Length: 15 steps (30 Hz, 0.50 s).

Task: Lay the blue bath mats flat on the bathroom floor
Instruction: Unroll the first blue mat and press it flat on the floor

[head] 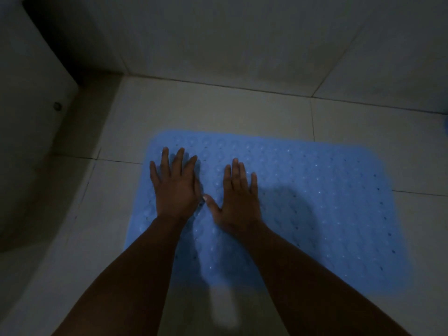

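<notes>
Left hand (175,187) and right hand (238,197): flat, fingers spread, holding nothing, pressing blue bath mat (315,202) left half. Risk: right half unpressed, possible lifting on tiled floor (218,105).

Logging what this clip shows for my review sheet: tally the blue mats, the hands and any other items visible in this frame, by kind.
Blue rubber bath mat with small holes, flat on the tiled floor: 1
Bare hands, palms down on the mat: 2 (left hand, right hand)
Small round dark fitting on the pale fixture at left: 1
Total: 4
</notes>
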{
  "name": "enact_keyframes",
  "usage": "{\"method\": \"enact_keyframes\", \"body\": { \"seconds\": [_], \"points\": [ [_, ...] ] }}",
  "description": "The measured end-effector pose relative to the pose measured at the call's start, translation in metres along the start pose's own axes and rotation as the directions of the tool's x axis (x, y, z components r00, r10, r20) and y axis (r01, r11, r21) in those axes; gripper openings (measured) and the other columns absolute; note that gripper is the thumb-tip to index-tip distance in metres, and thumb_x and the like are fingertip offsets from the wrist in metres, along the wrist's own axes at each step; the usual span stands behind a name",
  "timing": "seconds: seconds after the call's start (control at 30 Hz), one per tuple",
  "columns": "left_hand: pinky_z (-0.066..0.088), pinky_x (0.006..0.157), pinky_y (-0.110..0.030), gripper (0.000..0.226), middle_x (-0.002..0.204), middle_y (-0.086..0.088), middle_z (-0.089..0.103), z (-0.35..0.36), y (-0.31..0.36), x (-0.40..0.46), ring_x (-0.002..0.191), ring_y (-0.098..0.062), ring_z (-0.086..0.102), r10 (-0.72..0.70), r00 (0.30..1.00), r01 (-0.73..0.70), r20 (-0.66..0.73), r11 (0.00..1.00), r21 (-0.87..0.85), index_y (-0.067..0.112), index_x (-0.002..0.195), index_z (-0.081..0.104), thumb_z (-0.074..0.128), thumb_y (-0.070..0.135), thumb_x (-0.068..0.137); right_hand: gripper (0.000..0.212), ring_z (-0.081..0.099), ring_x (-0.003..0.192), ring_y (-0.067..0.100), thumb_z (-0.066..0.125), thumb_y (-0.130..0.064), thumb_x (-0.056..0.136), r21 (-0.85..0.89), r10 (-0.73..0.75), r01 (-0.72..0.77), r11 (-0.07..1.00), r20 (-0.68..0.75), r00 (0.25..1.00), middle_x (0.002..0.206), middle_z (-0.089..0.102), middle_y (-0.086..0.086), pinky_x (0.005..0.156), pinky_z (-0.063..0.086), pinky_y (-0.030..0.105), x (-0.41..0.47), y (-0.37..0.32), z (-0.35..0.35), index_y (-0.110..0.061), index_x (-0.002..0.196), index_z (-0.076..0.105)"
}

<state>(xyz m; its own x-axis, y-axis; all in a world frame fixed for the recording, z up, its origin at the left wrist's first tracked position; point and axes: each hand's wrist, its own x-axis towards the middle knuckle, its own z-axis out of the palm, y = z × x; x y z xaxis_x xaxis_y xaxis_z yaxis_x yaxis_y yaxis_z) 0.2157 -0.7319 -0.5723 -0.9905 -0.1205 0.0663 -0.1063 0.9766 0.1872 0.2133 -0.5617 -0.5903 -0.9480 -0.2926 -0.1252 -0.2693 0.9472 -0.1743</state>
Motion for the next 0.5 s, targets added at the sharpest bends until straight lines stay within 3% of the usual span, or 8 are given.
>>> {"method": "enact_keyframes", "body": {
  "seconds": [0.13, 0.23, 0.33, 0.43, 0.5],
  "points": [
    [0.011, 0.123, -0.064, 0.060, 0.164, -0.009, 0.033, -0.008, 0.008, 0.007, 0.157, -0.036, 0.008, 0.019, 1.000, -0.018, 0.020, 1.000, -0.014, 0.021, 0.149, 0.047, 0.023, 0.041, 0.097, 0.085, -0.010, 0.155, 0.022, 0.025, -0.065, 0.097, 0.133, 0.008, -0.037, 0.990, 0.211, 0.977, 0.169, -0.008, 0.007, 0.125, -0.002, 0.051, 0.013, 0.003, -0.026, -0.012, 0.160, 0.005],
    [0.013, 0.123, -0.062, 0.061, 0.163, -0.011, 0.034, -0.014, 0.019, 0.015, 0.157, -0.037, 0.008, 0.072, 0.997, -0.071, 0.022, 0.996, -0.051, 0.018, 0.150, 0.048, 0.023, 0.041, 0.099, 0.074, 0.021, 0.152, 0.028, 0.041, -0.052, 0.100, 0.266, -0.003, -0.099, 0.959, 0.358, 0.934, 0.166, 0.019, 0.012, 0.124, 0.020, 0.044, 0.046, 0.012, -0.074, -0.014, 0.159, 0.017],
    [0.017, 0.122, -0.061, 0.068, 0.165, -0.014, 0.029, -0.009, 0.040, 0.016, 0.156, -0.039, 0.007, 0.170, 0.982, -0.163, 0.082, 0.982, -0.092, 0.015, 0.153, 0.043, 0.020, 0.049, 0.099, 0.069, 0.044, 0.139, 0.034, 0.049, -0.037, 0.101, 0.388, 0.006, -0.122, 0.913, 0.287, 0.958, 0.155, 0.043, 0.017, 0.113, 0.039, 0.040, 0.075, 0.028, -0.113, -0.019, 0.159, 0.018],
    [-0.002, 0.125, -0.058, 0.088, 0.171, -0.010, -0.009, 0.014, 0.056, 0.004, 0.155, -0.032, -0.019, 0.213, 0.934, -0.208, 0.288, 0.977, -0.047, 0.020, 0.164, 0.007, 0.004, 0.073, 0.093, 0.061, 0.059, 0.120, 0.034, 0.050, -0.031, 0.101, 0.444, 0.035, -0.094, 0.891, 0.139, 0.990, 0.140, 0.057, 0.015, 0.102, 0.048, 0.043, 0.080, 0.044, -0.126, -0.023, 0.157, 0.026],
    [-0.002, 0.125, -0.059, 0.093, 0.170, -0.009, -0.013, 0.024, 0.055, -0.005, 0.155, -0.030, -0.020, 0.224, 0.937, -0.235, 0.267, 0.972, 0.009, 0.019, 0.163, 0.002, 0.009, 0.080, 0.093, 0.057, 0.060, 0.119, 0.031, 0.051, -0.032, 0.100, 0.486, 0.034, -0.062, 0.872, 0.066, 0.997, 0.140, 0.058, 0.010, 0.101, 0.048, 0.044, 0.078, 0.051, -0.122, -0.026, 0.154, 0.033]
  ]
}}
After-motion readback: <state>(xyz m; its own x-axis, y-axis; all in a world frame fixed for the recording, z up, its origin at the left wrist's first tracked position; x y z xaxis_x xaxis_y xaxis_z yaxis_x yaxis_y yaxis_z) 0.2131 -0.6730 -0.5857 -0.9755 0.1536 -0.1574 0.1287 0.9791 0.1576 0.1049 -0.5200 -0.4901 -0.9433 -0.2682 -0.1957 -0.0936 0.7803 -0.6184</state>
